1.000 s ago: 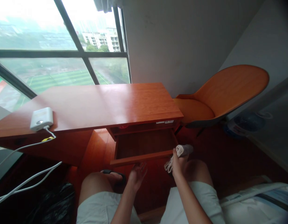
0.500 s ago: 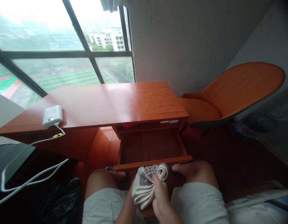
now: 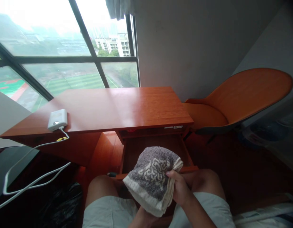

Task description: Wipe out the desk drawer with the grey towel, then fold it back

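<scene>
Right hand [image 3: 181, 188] is pinching the edge of a grey towel [image 3: 156, 172] above the lap [image 3: 110, 210], which is partly hiding the pulled-out drawer [image 3: 133, 153]. Left hand [image 3: 146, 218] is showing beneath; I cannot tell its grip. Something red [image 3: 131, 129] is sitting in the compartment [image 3: 148, 130] above the drawer.

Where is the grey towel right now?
The towel is in the lower middle of the head view, gripped at its right edge by the right hand and partly hiding the open drawer.

The towel [image 3: 156, 177] hides most of your left hand [image 3: 146, 218] and part of the drawer [image 3: 133, 152]; the top edge crops the curtain [image 3: 120, 8].
</scene>
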Motion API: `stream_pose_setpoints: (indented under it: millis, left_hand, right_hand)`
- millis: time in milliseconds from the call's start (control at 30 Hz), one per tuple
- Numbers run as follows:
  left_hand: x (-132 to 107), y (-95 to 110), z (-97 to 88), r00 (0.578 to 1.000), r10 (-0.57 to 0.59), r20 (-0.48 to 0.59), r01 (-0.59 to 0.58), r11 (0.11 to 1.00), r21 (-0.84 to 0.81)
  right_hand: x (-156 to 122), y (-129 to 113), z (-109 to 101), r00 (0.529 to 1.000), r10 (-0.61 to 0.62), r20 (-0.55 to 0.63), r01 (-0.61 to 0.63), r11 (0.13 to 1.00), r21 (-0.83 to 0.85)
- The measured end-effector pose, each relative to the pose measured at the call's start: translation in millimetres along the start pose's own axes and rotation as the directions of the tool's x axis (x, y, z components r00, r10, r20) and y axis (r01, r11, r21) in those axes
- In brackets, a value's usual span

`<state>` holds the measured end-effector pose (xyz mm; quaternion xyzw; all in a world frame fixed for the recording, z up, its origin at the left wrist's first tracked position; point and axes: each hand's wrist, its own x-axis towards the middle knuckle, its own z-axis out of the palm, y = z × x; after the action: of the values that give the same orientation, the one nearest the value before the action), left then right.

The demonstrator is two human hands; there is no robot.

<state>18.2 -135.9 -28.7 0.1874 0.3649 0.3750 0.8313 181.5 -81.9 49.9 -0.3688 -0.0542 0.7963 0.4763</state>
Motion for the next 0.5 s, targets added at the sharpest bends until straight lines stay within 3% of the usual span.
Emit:
stream_pose_setpoints:
  millis: [67, 133, 200, 300, 367, 400, 467, 500]
  left_hand:
    - [-16.7, 7.1, -1.6, 0.996, 0.087, 0.036, -0.087, 0.996, -0.015]
    - [-20.2, 21.9, 3.0, 0.979, 0.204, 0.002, -0.204, 0.977, -0.064]
    - [-10.9, 42.7, 14.7, 0.957, 0.248, -0.149, -0.268, 0.955, -0.13]
    - [7.2, 76.9, 35.6, 0.887, 0.142, -0.44, -0.254, 0.945, -0.207]
    - [6.6, 97.8, 42.7, 0.801, 0.158, -0.577, -0.314, 0.932, -0.18]
    - [1.0, 107.3, 43.2, 0.734, 0.228, -0.639, -0.379, 0.919, -0.108]
    - [-16.9, 123.6, 39.5, 0.555, 0.44, -0.706, -0.46, 0.87, 0.18]
    - [-26.5, 129.9, 36.6, 0.459, 0.562, -0.688, -0.443, 0.816, 0.371]
  right_hand:
    - [1.1, -0.9, 2.2, 0.999, -0.036, -0.002, 0.036, 0.994, -0.101]
    - [2.5, -1.0, 9.1, 0.981, -0.192, 0.004, 0.183, 0.926, -0.33]
    - [5.0, -3.2, 16.7, 0.935, -0.343, 0.093, 0.329, 0.733, -0.595]
    - [9.6, -14.4, 14.7, 0.895, -0.327, 0.304, 0.424, 0.412, -0.806]
    - [11.9, -26.6, -2.4, 0.874, -0.278, 0.398, 0.459, 0.208, -0.864]
    - [12.6, -33.1, -15.4, 0.862, -0.276, 0.424, 0.462, 0.086, -0.883]
    - [13.6, -44.7, -46.2, 0.856, -0.313, 0.412, 0.375, -0.173, -0.911]
    - [14.0, -49.1, -61.7, 0.855, -0.317, 0.411, 0.331, -0.279, -0.902]
